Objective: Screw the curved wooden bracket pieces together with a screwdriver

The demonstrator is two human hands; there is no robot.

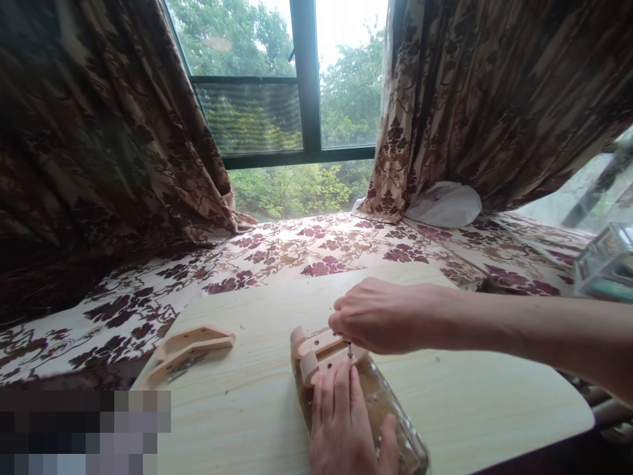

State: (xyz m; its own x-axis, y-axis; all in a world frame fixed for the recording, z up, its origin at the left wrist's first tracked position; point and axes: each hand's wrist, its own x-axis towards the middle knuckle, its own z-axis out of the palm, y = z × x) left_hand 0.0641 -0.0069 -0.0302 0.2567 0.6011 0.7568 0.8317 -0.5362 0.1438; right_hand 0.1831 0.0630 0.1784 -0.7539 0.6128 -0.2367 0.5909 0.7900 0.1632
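Pinching a small screw (349, 349) in your right hand (380, 315), your left hand (346, 422) presses flat on the wooden bracket (316, 353) near the bench's (247, 409) front edge.

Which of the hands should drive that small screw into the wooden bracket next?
Probably the right hand: its fingertips already pinch the small screw at the wooden bracket. The left hand lies flat below it, pressing on the brown board.

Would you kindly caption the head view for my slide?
Right hand pinches a small screw above a wooden bracket while the left hand steadies it on a light tabletop.
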